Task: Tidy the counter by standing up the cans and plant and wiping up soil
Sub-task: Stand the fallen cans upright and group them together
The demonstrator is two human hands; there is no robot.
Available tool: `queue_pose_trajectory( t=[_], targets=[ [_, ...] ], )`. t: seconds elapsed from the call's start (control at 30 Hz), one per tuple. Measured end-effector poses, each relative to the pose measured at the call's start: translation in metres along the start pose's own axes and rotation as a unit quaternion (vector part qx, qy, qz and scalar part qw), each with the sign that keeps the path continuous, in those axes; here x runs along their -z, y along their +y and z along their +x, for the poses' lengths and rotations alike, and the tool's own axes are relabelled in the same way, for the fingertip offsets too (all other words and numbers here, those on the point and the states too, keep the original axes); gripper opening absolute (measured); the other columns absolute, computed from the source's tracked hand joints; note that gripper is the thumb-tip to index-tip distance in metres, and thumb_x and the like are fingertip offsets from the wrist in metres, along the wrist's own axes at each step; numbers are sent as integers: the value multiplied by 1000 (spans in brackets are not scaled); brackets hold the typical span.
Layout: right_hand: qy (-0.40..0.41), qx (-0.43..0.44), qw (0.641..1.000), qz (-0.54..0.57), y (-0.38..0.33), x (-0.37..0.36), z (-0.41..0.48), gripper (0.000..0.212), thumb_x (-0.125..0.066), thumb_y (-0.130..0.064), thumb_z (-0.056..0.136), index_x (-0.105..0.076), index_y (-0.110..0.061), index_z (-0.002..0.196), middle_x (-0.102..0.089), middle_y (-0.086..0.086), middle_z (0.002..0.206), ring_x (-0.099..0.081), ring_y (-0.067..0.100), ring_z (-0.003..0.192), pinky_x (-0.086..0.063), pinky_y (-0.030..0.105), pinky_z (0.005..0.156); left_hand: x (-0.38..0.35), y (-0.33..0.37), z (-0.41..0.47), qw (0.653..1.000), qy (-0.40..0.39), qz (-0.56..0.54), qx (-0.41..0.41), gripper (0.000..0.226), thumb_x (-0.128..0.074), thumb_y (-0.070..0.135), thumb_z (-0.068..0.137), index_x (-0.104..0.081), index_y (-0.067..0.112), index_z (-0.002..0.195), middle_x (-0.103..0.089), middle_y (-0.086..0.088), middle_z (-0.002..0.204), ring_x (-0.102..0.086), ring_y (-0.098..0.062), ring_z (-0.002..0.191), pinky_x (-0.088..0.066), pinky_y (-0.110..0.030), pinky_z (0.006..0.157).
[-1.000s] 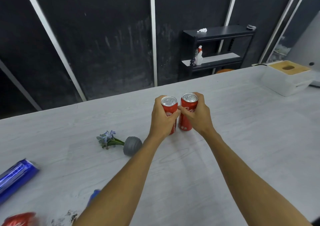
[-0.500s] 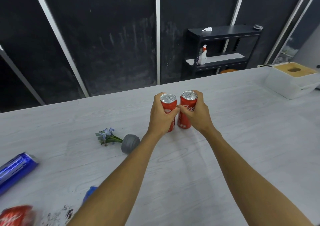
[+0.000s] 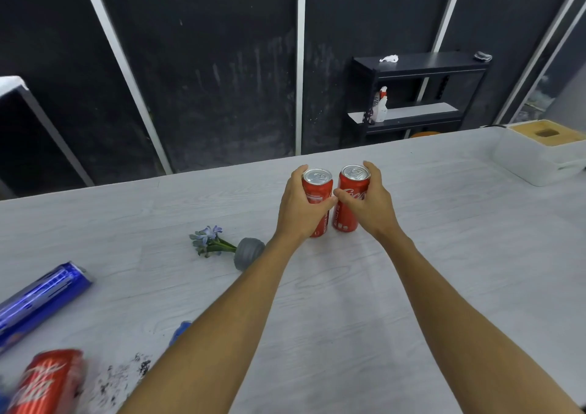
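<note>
Two red cans stand upright side by side near the middle of the pale counter [image 3: 412, 287]. My left hand [image 3: 299, 206] grips the left red can [image 3: 318, 188]. My right hand [image 3: 369, 204] grips the right red can [image 3: 352, 188]. A small plant [image 3: 211, 241] in a grey pot [image 3: 249, 253] lies on its side to the left of my left forearm. A blue can [image 3: 41, 299] lies flat at the far left. Another red can [image 3: 47, 382] lies at the bottom left corner. Dark soil [image 3: 123, 374] is scattered beside it.
A small blue object [image 3: 180, 331] peeks out from under my left forearm. A white box with a tan lid [image 3: 539, 157] sits at the counter's far right. Behind the counter stands a black shelf unit [image 3: 418, 96] holding a spray bottle [image 3: 380, 106].
Both hands stay wrapped on the two upright red cans. The view has shifted slightly, so the lying red can and soil show more at the bottom left.
</note>
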State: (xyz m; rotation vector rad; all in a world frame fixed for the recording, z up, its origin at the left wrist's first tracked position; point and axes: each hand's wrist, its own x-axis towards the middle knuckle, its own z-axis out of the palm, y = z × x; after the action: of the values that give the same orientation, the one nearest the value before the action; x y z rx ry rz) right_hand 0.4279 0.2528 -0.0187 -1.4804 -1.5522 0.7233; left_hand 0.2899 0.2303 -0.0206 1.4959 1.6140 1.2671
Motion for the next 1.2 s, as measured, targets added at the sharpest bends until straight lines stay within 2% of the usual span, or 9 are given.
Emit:
queue_pose_trajectory(
  t=[0.1,0.23,0.47,0.53,0.7,0.83,1.07,1.2],
  targets=[
    [15,-13,1000,-18,-4,-1,-8,86,-69,-34,86,-16,-21,152,-30,3,155,-36,27,139,-36,43,108,9,-1,-8,1000,-4,23,2,85,-73,38,82,-22,27,149,-31,1,154,-34,-21,139,-38,-44,107],
    [62,-9,997,-44,-9,-2,-25,82,-67,-33,87,-18,-20,152,-29,4,156,-33,25,141,-33,43,110,25,1,-21,997,-17,76,3,85,-68,46,84,-19,28,151,-26,2,157,-29,-22,142,-34,-45,111],
    [83,49,982,-163,-26,-19,-77,70,-63,-44,87,-30,-22,145,-41,4,147,-43,26,133,-41,51,106,75,-5,-57,972,-63,217,-63,77,-52,52,92,-15,25,153,-13,2,161,-8,-19,148,-14,-46,120],
    [68,59,973,-212,-33,-29,-94,66,-59,-47,89,-32,-20,144,-41,6,147,-42,29,133,-38,52,108,91,-11,-65,958,-74,264,-86,75,-48,53,93,-14,24,153,-9,3,162,-4,-19,149,-8,-45,120],
    [-4,85,945,-316,-59,-63,-135,68,-44,-56,93,-26,-22,149,-26,7,156,-25,30,143,-28,58,111,137,-28,-88,929,-96,346,-93,73,-42,58,93,-12,29,153,-2,4,162,2,-20,149,2,-46,118],
    [-54,106,924,-363,-88,-93,-167,69,-35,-60,95,-24,-22,151,-12,8,161,-9,29,148,-17,54,116,182,-41,-110,907,-112,393,-104,73,-35,61,94,-10,28,153,1,2,162,6,-22,149,4,-48,117],
    [-115,147,899,-397,-121,-143,-214,65,-35,-56,96,-26,-20,150,-11,9,161,-8,30,147,-16,52,115,256,-67,-140,872,-115,467,-95,70,-30,61,95,-7,30,153,5,1,162,9,-22,148,5,-49,118],
    [-159,125,890,-408,-129,-166,-238,66,-32,-58,96,-26,-19,149,-15,10,160,-10,29,146,-22,52,113,298,-90,-154,854,-108,504,-69,70,-29,60,96,-5,30,154,7,0,162,11,-24,148,7,-51,117]
  ],
)
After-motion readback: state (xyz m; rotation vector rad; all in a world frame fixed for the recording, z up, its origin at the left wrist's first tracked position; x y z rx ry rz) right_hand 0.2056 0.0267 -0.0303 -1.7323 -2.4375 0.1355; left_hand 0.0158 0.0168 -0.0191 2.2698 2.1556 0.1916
